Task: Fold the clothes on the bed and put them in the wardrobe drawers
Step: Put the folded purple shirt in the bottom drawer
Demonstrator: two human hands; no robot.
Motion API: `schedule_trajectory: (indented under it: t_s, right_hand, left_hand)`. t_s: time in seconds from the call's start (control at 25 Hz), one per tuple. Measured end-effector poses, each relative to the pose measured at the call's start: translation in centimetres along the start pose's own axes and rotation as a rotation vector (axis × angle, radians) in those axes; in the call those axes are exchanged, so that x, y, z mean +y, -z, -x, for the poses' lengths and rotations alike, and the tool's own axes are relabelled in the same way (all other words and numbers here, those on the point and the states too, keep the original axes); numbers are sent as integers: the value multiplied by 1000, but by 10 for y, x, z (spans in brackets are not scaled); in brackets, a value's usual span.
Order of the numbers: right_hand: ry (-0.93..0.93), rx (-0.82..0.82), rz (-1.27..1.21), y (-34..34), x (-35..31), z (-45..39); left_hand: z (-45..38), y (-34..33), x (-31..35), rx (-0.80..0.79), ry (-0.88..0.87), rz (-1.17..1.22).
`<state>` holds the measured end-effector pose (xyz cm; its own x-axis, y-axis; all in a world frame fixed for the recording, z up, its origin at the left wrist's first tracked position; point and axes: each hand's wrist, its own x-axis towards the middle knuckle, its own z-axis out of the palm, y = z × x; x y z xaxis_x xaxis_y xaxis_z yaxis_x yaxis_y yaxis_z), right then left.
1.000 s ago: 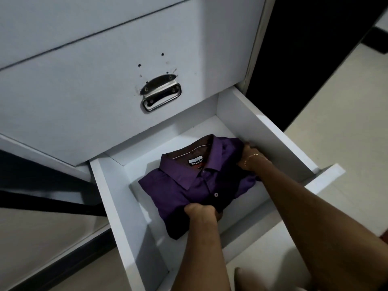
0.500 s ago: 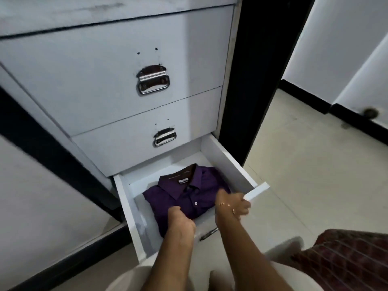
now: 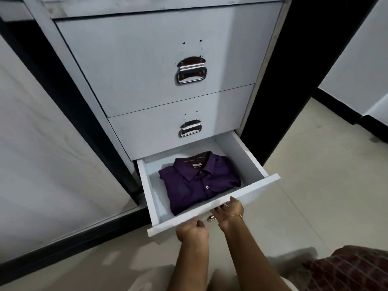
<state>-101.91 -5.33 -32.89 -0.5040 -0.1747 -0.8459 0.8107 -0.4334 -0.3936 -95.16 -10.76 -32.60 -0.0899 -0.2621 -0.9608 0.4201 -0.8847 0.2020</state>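
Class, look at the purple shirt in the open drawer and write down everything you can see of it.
The shirt is dark purple, of smooth woven-looking cloth, folded into a neat rectangle with its front up. Its collar lies flat toward the back of the drawer, showing a white label inside the neck. A buttoned placket runs down the middle, with one pale button plainly visible. It lies flat on the drawer's white floor, turned slightly askew, filling much of the floor. Neither hand touches it; only the drawer bears it.

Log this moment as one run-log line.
stage: closing drawer | purple shirt: folded, in bottom drawer | left hand, right hand: at drawer front
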Motion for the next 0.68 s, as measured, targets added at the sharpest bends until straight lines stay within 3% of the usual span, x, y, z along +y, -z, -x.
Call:
schedule_trajectory:
  t_s: [0.04, 0.12, 0.36, 0.68]
  right_hand:
    - [14, -48, 3, -4, 1, -8]
    - [13, -84, -8, -18, -1, -28]
    - [-9, -335, -21, -61, -4, -81]
    - [-1, -589, -66, -121, -1, -138]
  left_hand:
    - [-13, -6, 6, -103, 47, 55]
    - [-30, -21, 21, -137, 39, 161]
    - [-60, -62, 51, -435, 67, 211]
    - [-106, -121, 79, -627, -4, 247]
